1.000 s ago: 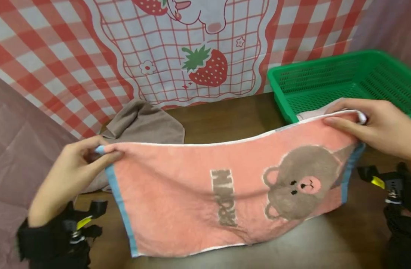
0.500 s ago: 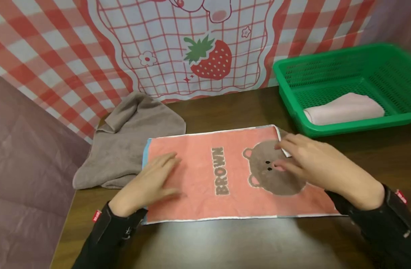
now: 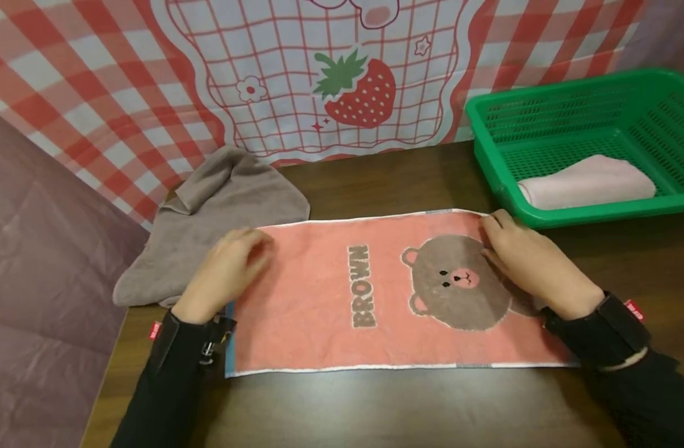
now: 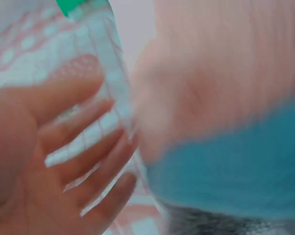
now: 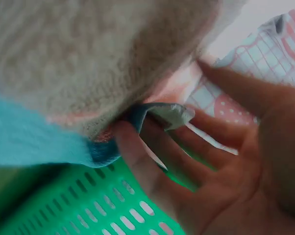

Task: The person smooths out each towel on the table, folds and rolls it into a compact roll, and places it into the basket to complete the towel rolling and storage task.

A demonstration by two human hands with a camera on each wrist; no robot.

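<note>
A pink towel (image 3: 331, 292) with a brown bear and the word BROWN lies flat on the dark wooden table (image 3: 375, 180). My left hand (image 3: 230, 267) rests on its left end near the far corner, fingers straight. The blurred left wrist view shows that hand (image 4: 64, 161) open beside the towel's blue edge (image 4: 235, 166). My right hand (image 3: 521, 261) lies on the right end over the bear's ear, fingertips at the far right corner. In the right wrist view its fingers (image 5: 152, 161) are stretched out and touch the blue corner (image 5: 162, 112), the thumb apart.
A crumpled grey-brown towel (image 3: 219, 211) lies at the back left, partly under the pink one's corner. A green plastic basket (image 3: 599, 213) at the back right holds a folded pale pink towel (image 3: 588, 180). A red checked strawberry cloth (image 3: 347, 81) hangs behind the table.
One second ago both hands held the pink towel up by its top corners. It now lies flat, and both hands have slid outward to its two ends.
</note>
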